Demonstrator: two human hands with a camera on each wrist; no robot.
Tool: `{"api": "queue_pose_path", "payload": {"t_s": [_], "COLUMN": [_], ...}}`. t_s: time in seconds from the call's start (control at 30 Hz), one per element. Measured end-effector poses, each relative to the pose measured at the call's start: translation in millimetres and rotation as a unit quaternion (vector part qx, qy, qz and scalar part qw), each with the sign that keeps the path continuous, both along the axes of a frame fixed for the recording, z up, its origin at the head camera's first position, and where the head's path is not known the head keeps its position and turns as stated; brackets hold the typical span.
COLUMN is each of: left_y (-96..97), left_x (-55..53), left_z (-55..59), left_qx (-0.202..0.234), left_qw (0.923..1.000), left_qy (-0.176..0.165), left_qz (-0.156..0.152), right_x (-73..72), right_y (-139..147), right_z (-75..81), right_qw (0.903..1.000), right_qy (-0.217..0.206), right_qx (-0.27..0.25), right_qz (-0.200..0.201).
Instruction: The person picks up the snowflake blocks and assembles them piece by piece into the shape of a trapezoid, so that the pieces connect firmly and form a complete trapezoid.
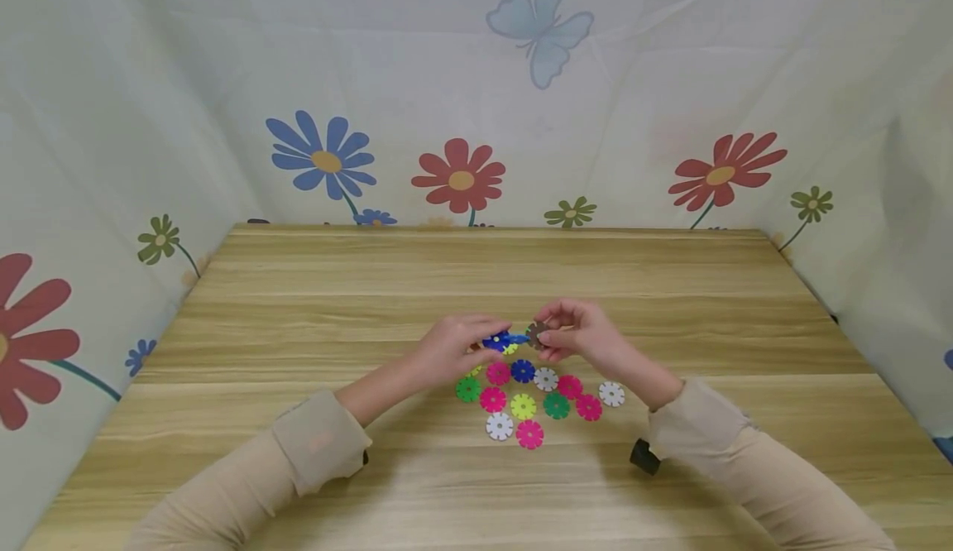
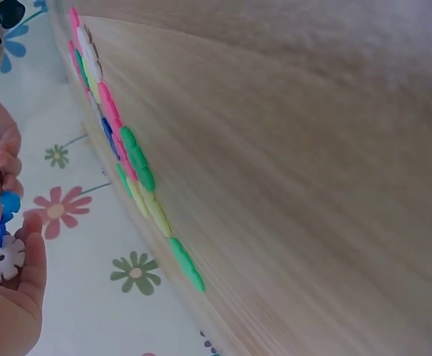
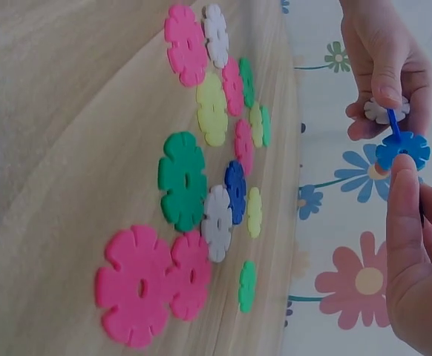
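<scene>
My left hand (image 1: 457, 346) holds a small chain of notched plastic discs above the table. The chain has a white disc (image 2: 2, 258) in the fingers, a dark blue disc (image 3: 393, 126) seen edge-on, and a lighter blue disc (image 3: 403, 150) at the free end. Opposite it, my right hand (image 1: 584, 333) pinches a brown disc (image 1: 537, 335) between thumb and fingers. The brown disc's edge is right at the lighter blue disc. In the right wrist view the fingers hide most of the brown disc.
Under the hands several loose discs lie flat on the wooden table (image 1: 298, 286), among them a pink disc (image 1: 530, 434), a yellow disc (image 1: 523, 406), a dark green disc (image 1: 556, 405) and a white disc (image 1: 612, 394). A flower-printed curtain (image 1: 417, 63) surrounds the table's back and sides.
</scene>
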State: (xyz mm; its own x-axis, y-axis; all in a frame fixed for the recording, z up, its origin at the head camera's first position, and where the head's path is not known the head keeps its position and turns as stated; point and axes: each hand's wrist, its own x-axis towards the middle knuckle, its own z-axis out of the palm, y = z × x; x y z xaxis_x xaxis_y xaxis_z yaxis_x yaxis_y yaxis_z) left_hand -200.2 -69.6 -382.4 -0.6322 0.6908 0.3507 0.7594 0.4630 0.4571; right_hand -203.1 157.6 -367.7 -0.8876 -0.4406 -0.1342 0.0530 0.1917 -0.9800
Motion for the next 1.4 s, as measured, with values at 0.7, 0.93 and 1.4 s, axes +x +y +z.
{"api": "queue_pose_path", "payload": {"t_s": [0.7,0.93,1.4], "left_y": [1.6,3.7,5.8], "left_x": [3.9,0.3,-6.0], "left_z": [0.8,2.0,-2.9], "left_qx": [0.004,0.009,0.038], "left_qw": [0.9948,0.9980,0.9992], "left_qy": [0.094,0.061,0.014], "left_qz": [-0.039,-0.014,0.006], "right_x": [7.4,8.2,6.5], "right_y": [-14,-15,-3], "right_z": [-3.5,-2.6,-7.3], "right_qw": [0.9954,0.9953,0.9991], "right_qy": [-0.038,-0.031,-0.009], "right_qx": [-0.075,-0.077,-0.036], "right_qz": [-0.046,-0.050,-0.019]}}
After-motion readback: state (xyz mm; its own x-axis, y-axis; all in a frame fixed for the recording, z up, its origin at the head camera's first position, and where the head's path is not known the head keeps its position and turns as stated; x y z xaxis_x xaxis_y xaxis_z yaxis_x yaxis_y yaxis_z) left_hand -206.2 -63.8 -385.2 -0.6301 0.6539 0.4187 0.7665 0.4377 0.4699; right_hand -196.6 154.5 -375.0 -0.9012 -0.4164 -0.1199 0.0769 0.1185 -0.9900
